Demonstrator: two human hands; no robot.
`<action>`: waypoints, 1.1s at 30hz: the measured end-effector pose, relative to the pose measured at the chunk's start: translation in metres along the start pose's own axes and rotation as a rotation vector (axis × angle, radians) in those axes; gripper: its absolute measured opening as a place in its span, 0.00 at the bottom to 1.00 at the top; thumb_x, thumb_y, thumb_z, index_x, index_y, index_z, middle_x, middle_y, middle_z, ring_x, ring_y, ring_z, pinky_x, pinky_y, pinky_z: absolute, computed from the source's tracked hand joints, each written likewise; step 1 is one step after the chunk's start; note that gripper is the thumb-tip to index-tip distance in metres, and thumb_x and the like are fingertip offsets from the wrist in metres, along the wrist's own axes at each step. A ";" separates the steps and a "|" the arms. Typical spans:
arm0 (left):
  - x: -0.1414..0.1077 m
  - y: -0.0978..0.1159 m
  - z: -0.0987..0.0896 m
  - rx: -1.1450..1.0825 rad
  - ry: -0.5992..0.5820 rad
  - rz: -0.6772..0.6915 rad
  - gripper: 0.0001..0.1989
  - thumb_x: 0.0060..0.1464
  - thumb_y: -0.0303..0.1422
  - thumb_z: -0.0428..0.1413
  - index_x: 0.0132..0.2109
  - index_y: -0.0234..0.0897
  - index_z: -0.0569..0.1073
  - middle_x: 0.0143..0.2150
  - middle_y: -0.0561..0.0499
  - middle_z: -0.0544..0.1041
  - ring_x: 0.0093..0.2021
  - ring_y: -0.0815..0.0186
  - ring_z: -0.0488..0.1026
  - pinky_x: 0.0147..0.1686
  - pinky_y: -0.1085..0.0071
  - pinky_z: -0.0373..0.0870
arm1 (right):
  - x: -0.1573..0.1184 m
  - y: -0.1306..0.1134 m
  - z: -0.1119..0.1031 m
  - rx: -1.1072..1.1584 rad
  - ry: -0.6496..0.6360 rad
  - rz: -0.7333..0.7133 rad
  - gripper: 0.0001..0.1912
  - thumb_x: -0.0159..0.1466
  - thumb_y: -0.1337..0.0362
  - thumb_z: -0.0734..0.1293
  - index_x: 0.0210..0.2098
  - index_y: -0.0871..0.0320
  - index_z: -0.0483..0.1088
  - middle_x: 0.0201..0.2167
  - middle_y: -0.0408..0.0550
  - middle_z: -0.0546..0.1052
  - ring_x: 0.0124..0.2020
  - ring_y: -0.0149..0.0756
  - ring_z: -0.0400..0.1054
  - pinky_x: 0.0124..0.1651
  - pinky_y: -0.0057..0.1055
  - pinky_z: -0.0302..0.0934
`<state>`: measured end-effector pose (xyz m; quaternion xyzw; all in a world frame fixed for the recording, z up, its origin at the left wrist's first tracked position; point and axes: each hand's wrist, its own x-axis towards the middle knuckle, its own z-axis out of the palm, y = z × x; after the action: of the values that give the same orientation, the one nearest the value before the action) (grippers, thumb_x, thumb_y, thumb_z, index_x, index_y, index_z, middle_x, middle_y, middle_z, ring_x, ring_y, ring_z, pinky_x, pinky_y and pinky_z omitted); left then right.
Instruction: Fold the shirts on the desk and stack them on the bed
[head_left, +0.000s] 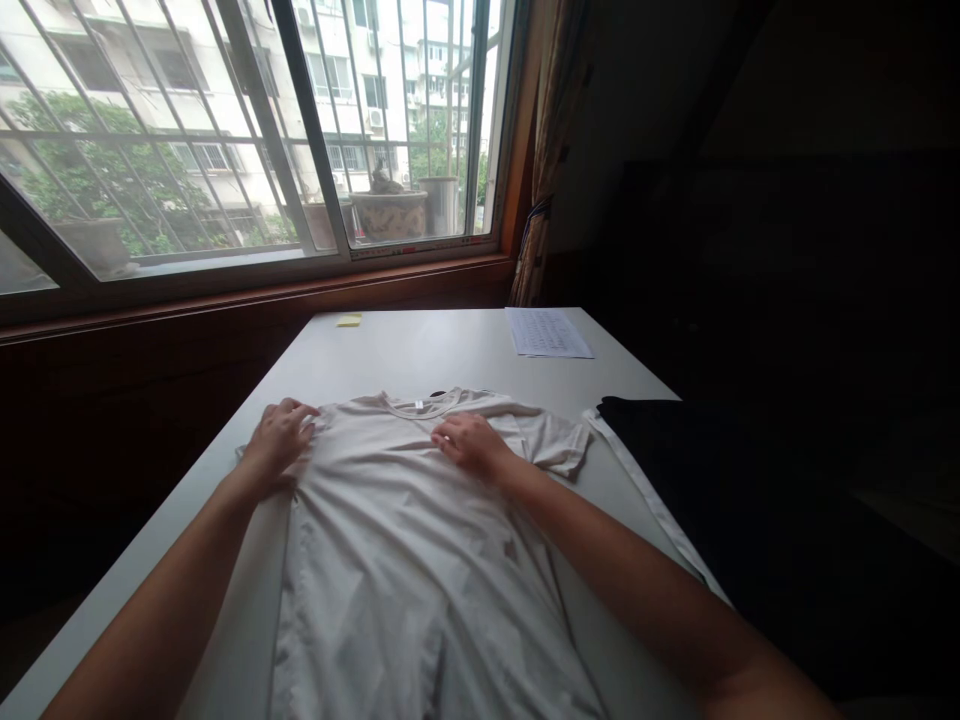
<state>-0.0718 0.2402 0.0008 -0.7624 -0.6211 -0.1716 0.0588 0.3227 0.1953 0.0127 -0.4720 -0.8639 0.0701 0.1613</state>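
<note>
A white T-shirt [405, 520] lies spread on the white table [435, 345], its collar toward the window and wrinkles running across its front. My left hand [281, 437] rests at the shirt's left shoulder and sleeve, fingers apart and slightly bent, partly covering the sleeve. On the upper chest, just below the collar, lies my right hand [469, 440] with its fingers curled; whether it pinches any cloth is too small to tell. The right sleeve of the shirt lies flat beyond my right wrist.
Dark cloth with a white edge [750, 500] covers the table's right side. A printed sheet [549, 332] and a yellow sticky note [349, 321] lie near the far edge. Behind the table are a barred window [315, 130] and a curtain [546, 150].
</note>
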 end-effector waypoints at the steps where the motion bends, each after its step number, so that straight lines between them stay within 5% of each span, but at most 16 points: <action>1: 0.008 0.011 0.003 0.002 -0.005 0.074 0.15 0.61 0.35 0.53 0.49 0.39 0.80 0.51 0.40 0.75 0.51 0.50 0.71 0.58 0.51 0.69 | 0.007 0.007 -0.004 -0.007 0.020 0.043 0.15 0.75 0.59 0.60 0.46 0.56 0.79 0.45 0.51 0.82 0.49 0.40 0.74 0.56 0.34 0.62; 7: 0.050 0.075 0.016 0.012 -0.100 0.360 0.21 0.61 0.27 0.51 0.59 0.44 0.76 0.57 0.43 0.74 0.58 0.52 0.68 0.57 0.56 0.71 | 0.046 0.046 -0.015 -0.058 0.049 0.098 0.17 0.72 0.73 0.60 0.54 0.61 0.76 0.52 0.55 0.78 0.54 0.40 0.71 0.59 0.32 0.62; 13: 0.071 0.111 0.016 0.070 -0.230 0.517 0.29 0.51 0.18 0.53 0.56 0.48 0.76 0.51 0.46 0.77 0.57 0.56 0.69 0.57 0.59 0.69 | 0.062 0.054 -0.009 -0.118 -0.118 -0.046 0.21 0.66 0.73 0.65 0.55 0.50 0.76 0.55 0.49 0.77 0.53 0.39 0.71 0.56 0.31 0.63; 18: 0.075 0.112 0.013 0.160 -0.267 0.517 0.19 0.55 0.22 0.53 0.50 0.44 0.77 0.47 0.44 0.78 0.54 0.52 0.69 0.62 0.43 0.62 | 0.070 0.047 -0.015 -0.206 -0.208 -0.100 0.20 0.64 0.69 0.67 0.55 0.51 0.75 0.53 0.52 0.77 0.54 0.45 0.70 0.55 0.36 0.62; 24: 0.074 0.102 0.013 0.248 -0.233 0.442 0.12 0.57 0.24 0.54 0.44 0.41 0.78 0.47 0.41 0.78 0.59 0.45 0.67 0.65 0.24 0.42 | 0.073 0.044 -0.024 -0.306 -0.247 -0.091 0.16 0.65 0.66 0.66 0.52 0.55 0.75 0.53 0.56 0.78 0.54 0.47 0.70 0.56 0.39 0.62; 33: 0.062 0.100 0.013 0.255 -0.142 0.409 0.21 0.57 0.23 0.54 0.55 0.43 0.76 0.67 0.41 0.71 0.71 0.43 0.57 0.68 0.27 0.35 | 0.069 0.053 -0.028 -0.373 -0.324 0.052 0.15 0.65 0.61 0.66 0.51 0.52 0.76 0.50 0.56 0.81 0.48 0.47 0.76 0.50 0.40 0.65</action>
<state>0.0379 0.2793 0.0212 -0.8690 -0.4729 -0.0223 0.1440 0.3398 0.2808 0.0393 -0.4984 -0.8640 -0.0119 -0.0711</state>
